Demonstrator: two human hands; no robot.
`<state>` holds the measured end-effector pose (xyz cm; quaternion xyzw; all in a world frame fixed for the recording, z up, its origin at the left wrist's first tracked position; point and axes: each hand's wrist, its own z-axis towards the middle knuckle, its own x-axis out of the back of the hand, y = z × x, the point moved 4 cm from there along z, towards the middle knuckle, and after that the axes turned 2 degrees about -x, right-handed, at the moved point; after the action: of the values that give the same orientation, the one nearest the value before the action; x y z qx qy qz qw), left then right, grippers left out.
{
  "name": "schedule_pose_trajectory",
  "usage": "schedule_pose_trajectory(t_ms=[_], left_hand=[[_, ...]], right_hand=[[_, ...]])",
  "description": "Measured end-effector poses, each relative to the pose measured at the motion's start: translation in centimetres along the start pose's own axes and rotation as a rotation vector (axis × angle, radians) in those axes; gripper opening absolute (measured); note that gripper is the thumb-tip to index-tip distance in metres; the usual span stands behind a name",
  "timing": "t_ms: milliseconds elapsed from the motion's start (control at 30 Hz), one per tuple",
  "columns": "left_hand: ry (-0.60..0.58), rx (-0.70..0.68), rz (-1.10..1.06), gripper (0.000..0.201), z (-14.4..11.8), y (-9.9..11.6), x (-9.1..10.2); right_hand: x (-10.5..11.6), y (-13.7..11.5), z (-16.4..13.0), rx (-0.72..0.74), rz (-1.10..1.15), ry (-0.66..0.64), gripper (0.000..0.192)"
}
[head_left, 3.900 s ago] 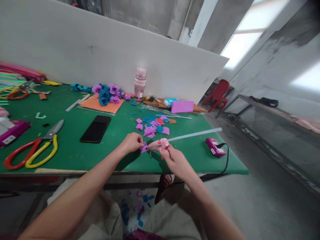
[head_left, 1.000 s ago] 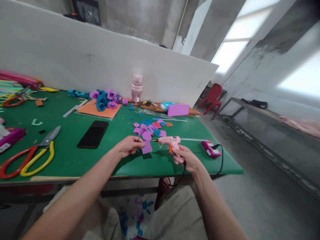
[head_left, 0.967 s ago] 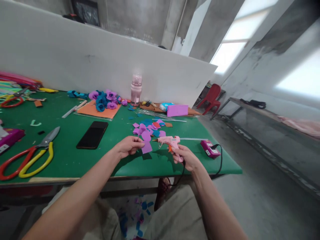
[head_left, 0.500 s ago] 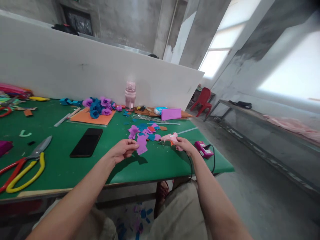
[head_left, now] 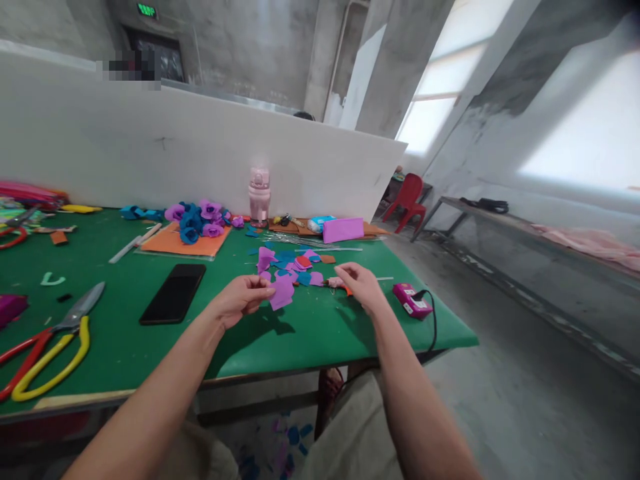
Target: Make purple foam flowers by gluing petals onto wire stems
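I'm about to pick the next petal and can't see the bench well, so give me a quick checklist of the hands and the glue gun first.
1. Left hand pinches the purple petal piece: ok.
2. Right hand lies over the pink glue gun on the green table; whether it grips or has let go: cannot tell.
3. Glue gun nozzle away from the loose petals: cannot tell, mostly hidden.
4. Power adapter on the table, cord attached: ok.
5. Phone and scissors apart from both hands: ok.
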<state>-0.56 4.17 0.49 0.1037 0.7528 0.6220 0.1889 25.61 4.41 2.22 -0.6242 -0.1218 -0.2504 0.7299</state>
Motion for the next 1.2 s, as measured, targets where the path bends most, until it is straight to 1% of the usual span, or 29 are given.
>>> schedule_pose_trajectory(t_ms=[67,100,133,167,233,300,433,500,567,633,733,867,1000,1100,1200], left_hand=[[0.001,-0.006,0.038,0.034,-0.1,0.2,0.1],[0.001,-0.004,0.054,0.033,-0.1,0.3,0.1],[0.002,0.001,0.071,0.033,-0.1,0.3,0.2],[0.006,0.005,0.09,0.033,-0.1,0.2,0.3],[0.019,0.013,0.136,0.032,-0.1,0.0,0.4],[0.031,0.017,0.188,0.031,0.0,-0.3,0.5],[0.056,0.016,0.272,0.032,0.1,-0.6,0.2],[0.07,0.005,0.288,0.033,0.2,-0.4,-0.1],[0.09,-0.034,0.277,0.034,0.2,0.0,-0.5],[0.105,-0.097,0.23,0.035,0.2,0.5,-0.9],[0.113,-0.183,0.145,0.033,0.0,1.1,-1.2],[0.161,-0.238,0.146,0.03,-0.1,1.3,-1.2],[0.233,-0.29,0.155,0.026,-0.1,1.1,-1.0],[0.27,-0.295,0.15,0.024,-0.1,0.8,-0.9],[0.309,-0.31,0.218,0.023,-0.1,0.9,-0.9]], right_hand=[[-3.7,-2.2,-0.8,-0.045,0.297,-0.217,0.039],[-5.5,-3.0,-1.4,-0.072,0.393,-0.338,0.039],[-7.2,-3.5,-2.0,-0.095,0.459,-0.432,0.038],[-8.5,-3.8,-2.5,-0.11,0.505,-0.497,0.036],[-10.1,-3.9,-3.2,-0.12,0.563,-0.517,0.029],[-10.8,-3.5,-3.5,-0.115,0.539,-0.485,0.024],[-11.1,-3.4,-3.5,-0.066,0.419,-0.428,0.016],[-11.1,-3.5,-3.1,-0.064,0.446,-0.405,0.013],[-10.9,-3.4,-2.4,-0.094,0.523,-0.326,0.012],[-10.3,-3.3,-1.7,-0.12,0.602,-0.21,0.012],[-9.3,-3.3,-0.7,-0.115,0.682,-0.06,0.014],[-8.3,-3.5,-0.1,-0.103,0.774,0.056,0.013],[-8.1,-3.6,-0.2,-0.121,0.831,0.078,0.014],[-8.0,-3.8,-0.4,-0.104,0.847,0.071,0.015],[-7.8,-4.0,-0.6,-0.087,0.875,0.072,0.015]])
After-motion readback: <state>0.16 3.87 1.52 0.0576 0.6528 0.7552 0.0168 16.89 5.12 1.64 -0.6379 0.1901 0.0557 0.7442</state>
